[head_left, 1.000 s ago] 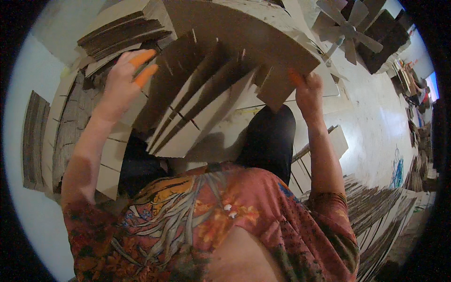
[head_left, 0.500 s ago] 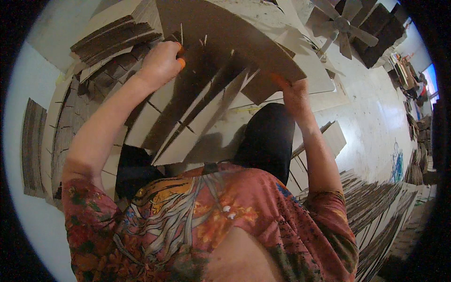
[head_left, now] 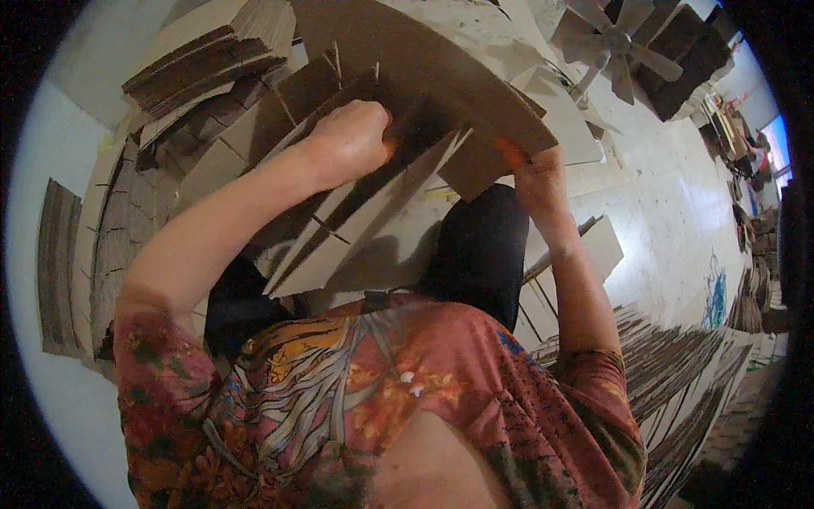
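A long brown cardboard sheet (head_left: 441, 64) spans the space in front of me, its slots crossed by several upright slotted cardboard strips (head_left: 339, 229). My left hand (head_left: 352, 140) is closed at the middle of this partition, its fingertips partly hidden; it appears to pinch one of the crossing strips. With my right hand (head_left: 540, 180) I grip the right end of the brown sheet, thumb on the near face. Orange coverings show on fingers of both hands. The strips' near ends slant down toward my lap, between my dark-trousered knees (head_left: 479, 246).
Stacked cardboard pieces (head_left: 203, 72) lie at the far left, with slotted cardboard (head_left: 140, 212) below them. A grey fan (head_left: 619, 42) stands at the far right. Bundled cardboard partitions (head_left: 627, 356) sit to my right, near another cardboard piece (head_left: 598, 246). Blue string (head_left: 716, 293) lies on the floor.
My left hand has moved right and slightly nearer along the sheet, from a strip at the left to the middle. My right hand keeps its hold on the sheet's right end.
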A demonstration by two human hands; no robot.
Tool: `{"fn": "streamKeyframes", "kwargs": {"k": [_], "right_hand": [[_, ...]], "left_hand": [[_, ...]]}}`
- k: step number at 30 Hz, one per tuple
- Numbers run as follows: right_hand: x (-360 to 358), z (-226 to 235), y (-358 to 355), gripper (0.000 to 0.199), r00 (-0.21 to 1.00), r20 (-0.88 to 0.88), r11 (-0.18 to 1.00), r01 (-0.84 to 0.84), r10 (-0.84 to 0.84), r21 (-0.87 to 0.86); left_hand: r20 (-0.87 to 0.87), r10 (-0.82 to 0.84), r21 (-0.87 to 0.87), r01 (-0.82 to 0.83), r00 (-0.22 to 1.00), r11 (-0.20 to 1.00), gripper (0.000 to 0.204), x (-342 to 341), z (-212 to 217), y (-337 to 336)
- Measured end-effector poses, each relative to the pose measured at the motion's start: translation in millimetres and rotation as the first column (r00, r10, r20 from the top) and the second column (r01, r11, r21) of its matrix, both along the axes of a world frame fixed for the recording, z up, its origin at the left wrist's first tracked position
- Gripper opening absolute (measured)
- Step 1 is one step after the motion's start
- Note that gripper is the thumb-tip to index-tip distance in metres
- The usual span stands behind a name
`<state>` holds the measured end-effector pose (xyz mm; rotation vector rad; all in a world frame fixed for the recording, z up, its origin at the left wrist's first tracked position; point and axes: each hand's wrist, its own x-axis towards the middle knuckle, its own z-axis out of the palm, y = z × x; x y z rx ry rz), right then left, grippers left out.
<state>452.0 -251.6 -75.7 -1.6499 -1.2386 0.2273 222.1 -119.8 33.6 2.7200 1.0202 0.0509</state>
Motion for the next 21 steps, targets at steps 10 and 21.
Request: {"fn": "streamKeyframes", "kwargs": {"k": [10, 21], "right_hand": [[-10.0, 5.2, -9.7, 0.017, 0.987, -0.151, 0.998, -0.040, 0.047, 0.045], [-32.6, 102.3, -24.0, 0.057, 0.857, 0.496, 0.978, -0.200, 0.142, 0.066]], "left_hand": [[0.045, -0.059, 0.031, 0.057, 0.997, 0.998, 0.022, 4.1, -11.1, 21.9], [0.189, -0.036, -0.091, 0.055, 0.981, 0.994, 0.038, -21.4, -5.3, 66.7]]}}
